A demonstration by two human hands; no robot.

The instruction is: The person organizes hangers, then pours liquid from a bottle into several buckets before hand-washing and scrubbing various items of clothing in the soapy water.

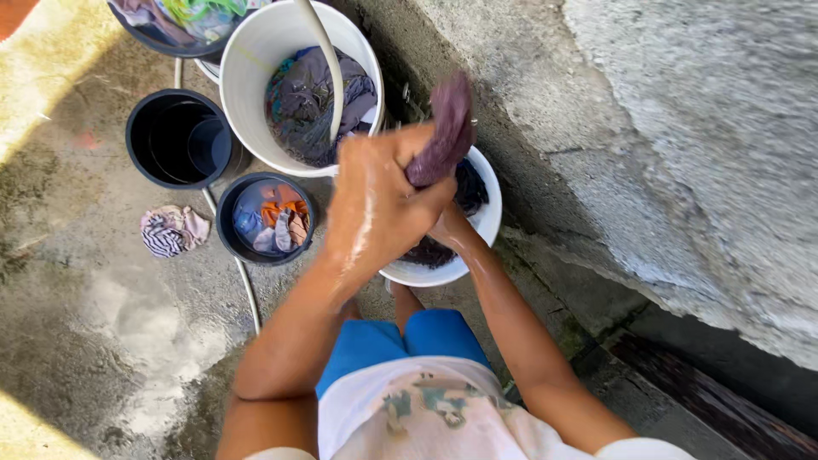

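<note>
Both wet, glistening hands are clenched together on a twisted purple cloth, which stands up from the fists as a thick, ropy, sodden roll with a rounded top. The left hand is wrapped tightly around its lower part, fingers fully curled, while the right hand sits mostly hidden beneath and behind the left; it seems closed on the same cloth, though its fingers cannot be made out clearly. The cloth is held in the air directly over a small white plastic basin, round and smooth-rimmed, which holds more dark wet fabric and rests on the rough concrete floor close to the foot of a coarse, grey plastered wall. Just beyond the basin stands a tall white bucket with greyish-purple clothes and a pale hose dipping into it. Beside that, a small dark round tub holds orange and blue garments under water, and an empty-looking black bucket sits farther toward the floor's sunlit edge. A crumpled striped rag lies on the damp, mottled concrete near the dark tub.
</note>
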